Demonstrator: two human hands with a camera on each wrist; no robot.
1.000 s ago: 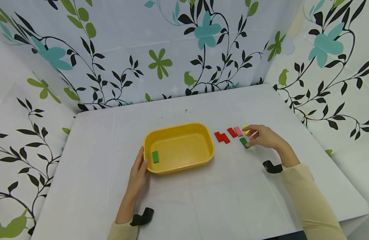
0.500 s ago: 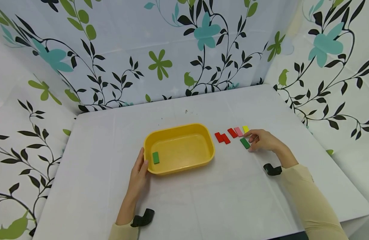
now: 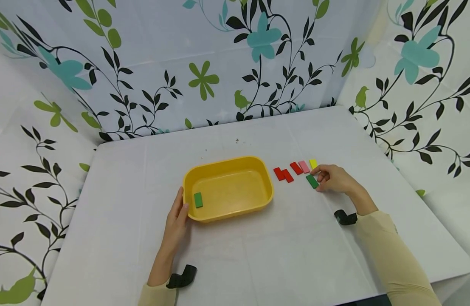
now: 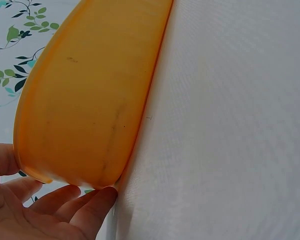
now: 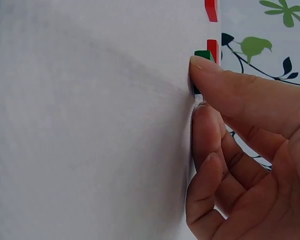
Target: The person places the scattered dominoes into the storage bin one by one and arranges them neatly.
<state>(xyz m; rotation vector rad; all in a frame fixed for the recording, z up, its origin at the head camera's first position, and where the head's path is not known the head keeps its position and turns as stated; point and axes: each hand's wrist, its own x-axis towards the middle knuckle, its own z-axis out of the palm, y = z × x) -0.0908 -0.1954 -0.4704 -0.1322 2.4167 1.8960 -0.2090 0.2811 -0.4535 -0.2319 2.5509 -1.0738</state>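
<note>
In the head view, a yellow plastic tray (image 3: 227, 214) stands on the white-covered table with one small green block (image 3: 198, 200) lying inside at its left end. My left hand (image 3: 175, 221) holds that end, thumb at the rim and fingers along the outer wall; the left wrist view shows the fingertips (image 4: 102, 202) against the tray wall. To the right of the tray lies a second green block (image 3: 312, 181). My right hand (image 3: 336, 178) has thumb and index finger at its two ends. The right wrist view shows the thumb covering part of this block (image 5: 202, 53), the other fingers curled.
Several flat blocks lie between the tray and my right hand: red blocks (image 3: 296, 168), a pink block (image 3: 304, 166) and a yellow block (image 3: 313, 163). A leaf-patterned curtain (image 3: 150, 63) hangs behind and beside the table (image 3: 235, 263). Each wrist wears a black camera mount (image 3: 182, 276).
My right hand has shifted slightly right and nearer, uncovering the yellow block and more of the green one. The blocks and the tray stay in place, and my left hand keeps its hold.
</note>
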